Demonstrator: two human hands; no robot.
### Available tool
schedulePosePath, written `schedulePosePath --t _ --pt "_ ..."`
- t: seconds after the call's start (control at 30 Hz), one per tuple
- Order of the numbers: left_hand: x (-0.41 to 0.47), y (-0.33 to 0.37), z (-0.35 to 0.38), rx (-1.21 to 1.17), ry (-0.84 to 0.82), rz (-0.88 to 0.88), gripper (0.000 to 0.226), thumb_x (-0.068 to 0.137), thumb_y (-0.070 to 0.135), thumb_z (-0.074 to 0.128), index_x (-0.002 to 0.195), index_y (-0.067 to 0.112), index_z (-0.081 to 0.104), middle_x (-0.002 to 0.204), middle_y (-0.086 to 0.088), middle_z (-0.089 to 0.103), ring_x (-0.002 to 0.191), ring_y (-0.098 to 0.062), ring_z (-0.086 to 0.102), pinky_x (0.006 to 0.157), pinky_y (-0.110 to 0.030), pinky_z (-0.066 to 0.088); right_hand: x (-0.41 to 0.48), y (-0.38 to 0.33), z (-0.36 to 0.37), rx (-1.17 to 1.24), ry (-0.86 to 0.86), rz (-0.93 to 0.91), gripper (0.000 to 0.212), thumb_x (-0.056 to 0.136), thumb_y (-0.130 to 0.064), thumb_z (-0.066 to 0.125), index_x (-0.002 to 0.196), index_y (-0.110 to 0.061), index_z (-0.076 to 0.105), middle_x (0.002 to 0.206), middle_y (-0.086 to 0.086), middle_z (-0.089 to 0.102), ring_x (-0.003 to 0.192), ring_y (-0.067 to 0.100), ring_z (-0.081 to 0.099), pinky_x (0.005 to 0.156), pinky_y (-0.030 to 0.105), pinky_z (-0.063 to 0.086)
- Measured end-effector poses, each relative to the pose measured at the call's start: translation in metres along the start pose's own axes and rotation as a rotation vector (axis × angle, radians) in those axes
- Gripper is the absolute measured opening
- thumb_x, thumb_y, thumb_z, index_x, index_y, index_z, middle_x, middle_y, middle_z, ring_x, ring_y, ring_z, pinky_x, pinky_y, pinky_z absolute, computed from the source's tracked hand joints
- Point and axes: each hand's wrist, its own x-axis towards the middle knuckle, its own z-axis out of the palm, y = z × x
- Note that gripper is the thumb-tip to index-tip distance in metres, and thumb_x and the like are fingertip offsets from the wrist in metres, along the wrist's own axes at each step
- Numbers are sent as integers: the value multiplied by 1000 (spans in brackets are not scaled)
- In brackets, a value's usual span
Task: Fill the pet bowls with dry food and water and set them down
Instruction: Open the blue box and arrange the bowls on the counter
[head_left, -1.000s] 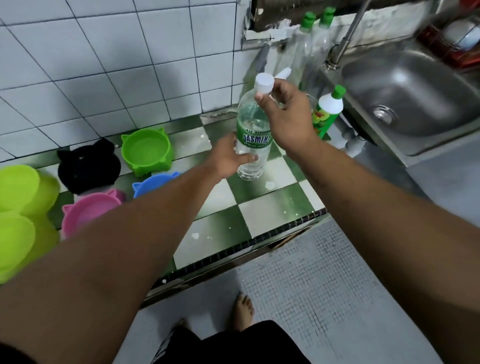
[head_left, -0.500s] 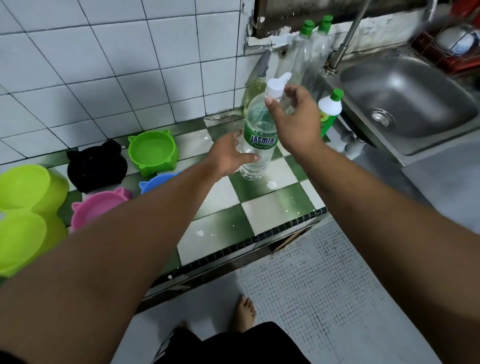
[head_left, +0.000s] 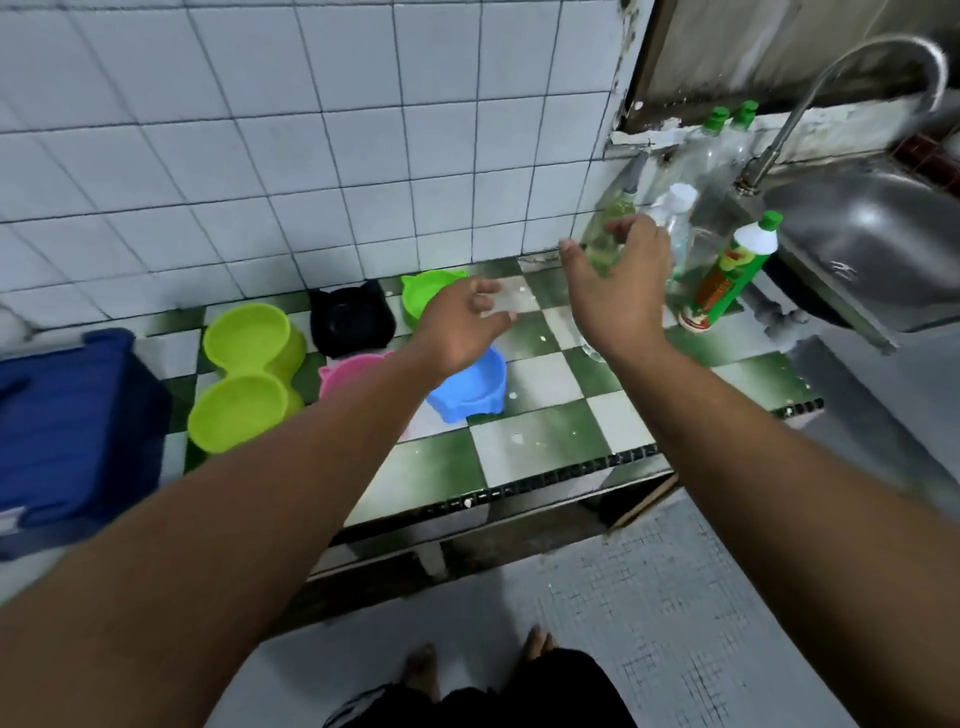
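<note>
The green-and-white checked counter (head_left: 540, 447) runs along a white tiled wall, with a steel sink (head_left: 872, 234) past its right end. A dark blue crate (head_left: 72, 415) stands at the left end. Just to its right is a lime double bowl (head_left: 244, 374), one dish behind the other. Four cat-eared bowls cluster in the middle. The black bowl (head_left: 350, 319) and green bowl (head_left: 423, 296) stand side by side at the back edge. The pink bowl (head_left: 348, 374) and blue bowl (head_left: 475, 384) are in front of them, the pink one partly hidden by the left forearm.

At the back right corner a clear water bottle (head_left: 678, 234) with a white cap stands among other bottles. A green dish-soap bottle (head_left: 727, 275) is just to its right.

The right hand (head_left: 618, 291) is in front of the water bottle with its fingers spread and relaxed, gripping nothing. Whether it touches the bottle cannot be told. The left hand (head_left: 460, 327) hangs above the blue bowl's back rim, fingers loose and apart, and holds nothing.
</note>
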Motion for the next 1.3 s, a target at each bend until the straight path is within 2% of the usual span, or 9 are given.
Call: schedulePosePath --t 0.1,0.3,0.43,0.5,0.6,0.9,1.07,1.17,1.3 --pt "-27 -12 -34 9 75 -13 38 83 27 81 118 21 66 106 -6 69 104 -29 70 94 -41 57 -24 -18 23 114 -91 -33 41 84 -42 69 108 -11 58 109 3 56 106 22 54 96 38 45" --pt "-78 -32 -85 100 298 -39 32 89 21 76 119 15 68 102 -3 73 93 -15 67 80 -17 49 -61 -45 63 250 -415 -57 30 86 -40 70 102 -19 56 103 -1 61 90 18 60 80 31 52" --pt "-109 -46 -104 88 369 -103 34 91 25 75 123 16 68 109 -4 72 102 -17 68 95 -34 54 -84 -53 76 285 -556 -41 25 89 -31 70 101 -14 57 98 -1 59 67 5 55 59 7 40" --pt "-120 -55 -112 73 390 -133 35 91 27 74 124 17 68 110 -3 72 103 -16 68 94 -36 56 -97 -55 83 296 -610 -47 23 90 -29 71 100 -13 59 93 -2 58 61 -2 51 61 11 41" --pt "-136 -65 -126 52 444 -157 32 90 29 74 121 22 68 105 2 73 98 -13 69 89 -33 58 -112 -65 93 320 -666 -64 22 89 -28 71 100 -12 61 88 -2 58 60 6 48 64 21 42" --pt "-185 -81 -193 4 615 -171 27 94 26 71 119 17 69 95 6 69 86 -7 65 72 -22 51 -153 -124 131 352 -767 -156 20 89 -25 72 102 -13 62 94 3 64 70 8 55 65 7 43" --pt "-233 -112 -246 15 669 -209 23 94 27 71 115 20 69 97 8 68 89 -7 66 81 -28 56 -189 -174 165 318 -826 -217 23 88 -34 71 103 -18 63 97 -1 65 68 8 55 72 25 49" --pt "-262 -133 -284 -226 716 -281 10 97 21 69 106 18 69 102 -6 73 94 -22 73 84 -37 63 -215 -209 187 277 -863 -275 22 90 -32 69 104 -15 64 94 -2 65 64 6 53 62 10 43" --pt "-291 -157 -308 -708 721 -417 11 100 13 65 97 3 66 90 -16 69 77 -22 70 68 -28 62 -241 -244 218 262 -851 -285 20 90 -28 70 102 -13 66 93 2 68 62 3 52 57 2 38"
